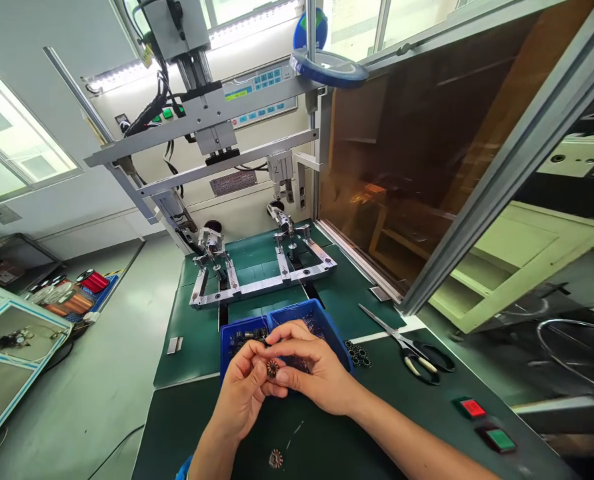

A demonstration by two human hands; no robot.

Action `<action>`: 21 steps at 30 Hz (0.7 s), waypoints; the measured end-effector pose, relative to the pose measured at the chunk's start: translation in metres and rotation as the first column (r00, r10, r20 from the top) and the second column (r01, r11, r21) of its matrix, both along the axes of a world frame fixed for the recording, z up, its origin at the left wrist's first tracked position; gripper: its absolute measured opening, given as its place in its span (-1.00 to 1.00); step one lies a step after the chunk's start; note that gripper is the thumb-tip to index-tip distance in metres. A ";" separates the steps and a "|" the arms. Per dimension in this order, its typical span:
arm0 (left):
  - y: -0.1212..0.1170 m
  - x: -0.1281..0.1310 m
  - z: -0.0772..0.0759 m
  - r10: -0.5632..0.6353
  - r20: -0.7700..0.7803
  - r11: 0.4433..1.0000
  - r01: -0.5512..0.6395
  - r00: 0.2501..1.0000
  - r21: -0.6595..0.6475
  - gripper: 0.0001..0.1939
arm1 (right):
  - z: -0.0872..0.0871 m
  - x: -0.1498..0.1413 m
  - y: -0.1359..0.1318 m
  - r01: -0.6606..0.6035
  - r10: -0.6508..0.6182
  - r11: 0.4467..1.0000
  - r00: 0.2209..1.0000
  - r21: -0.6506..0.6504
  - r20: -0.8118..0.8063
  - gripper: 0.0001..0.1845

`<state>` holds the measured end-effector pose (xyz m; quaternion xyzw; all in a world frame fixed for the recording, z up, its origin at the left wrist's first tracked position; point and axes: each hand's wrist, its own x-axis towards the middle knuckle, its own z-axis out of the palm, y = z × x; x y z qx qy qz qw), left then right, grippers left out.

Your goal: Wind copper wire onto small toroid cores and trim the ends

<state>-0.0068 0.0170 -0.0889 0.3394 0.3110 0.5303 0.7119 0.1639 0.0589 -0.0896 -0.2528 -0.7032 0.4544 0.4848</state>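
Left of your green-matted bench (177,427), a red spool (94,281) sits on a lower surface, well apart from your work. Your left hand (241,393) rises from the bottom of the view, its fingers curled inward, and your right hand (317,373) reaches across to meet it. Together they pinch a copper-wound ring (273,368) by its edge between their fingertips, just in front of two blue plastic bins (244,327). The ring is small and round, with dark copper-brown winding in radial segments around a darker centre and a notched rim; finer detail is too small to tell. A second ring (275,458) of the same look lies flat on the mat below your hands, with a thin sliver (293,435) near it. The bins hold dark, wiry parts, too blurred to name. Behind them stands a steel jig (261,283). To the right of the bins lies a black perforated piece (357,354), then scissors (405,342) with black and cream handles, their blades open. Farther right, near the bench edge, sit a red button (471,408) and a green button (494,440).
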 end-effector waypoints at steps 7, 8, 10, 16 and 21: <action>-0.003 0.001 0.000 -0.043 -0.024 0.999 0.043 0.999 -0.015 -0.68 | -0.002 -0.002 -0.001 0.030 -0.030 0.999 0.999 0.013 -0.046 -0.81; -0.004 0.001 0.000 -0.048 -0.026 0.999 0.047 0.999 -0.014 -0.67 | -0.002 -0.001 -0.001 0.024 -0.024 1.000 0.999 0.012 -0.045 -0.81; -0.004 0.000 -0.001 -0.054 -0.035 0.999 0.054 0.998 -0.003 -0.66 | -0.002 -0.001 0.000 -0.003 0.003 1.000 0.999 0.017 -0.044 -0.81; -0.004 -0.001 0.001 -0.086 -0.085 0.995 0.089 0.993 0.038 -0.65 | -0.001 0.000 -0.001 -0.041 0.044 0.998 0.998 0.055 -0.044 -0.81; -0.005 -0.002 0.000 -0.037 -0.112 0.992 0.051 0.993 0.119 -0.65 | -0.002 -0.002 -0.004 0.035 -0.026 0.996 0.994 0.082 -0.106 -0.87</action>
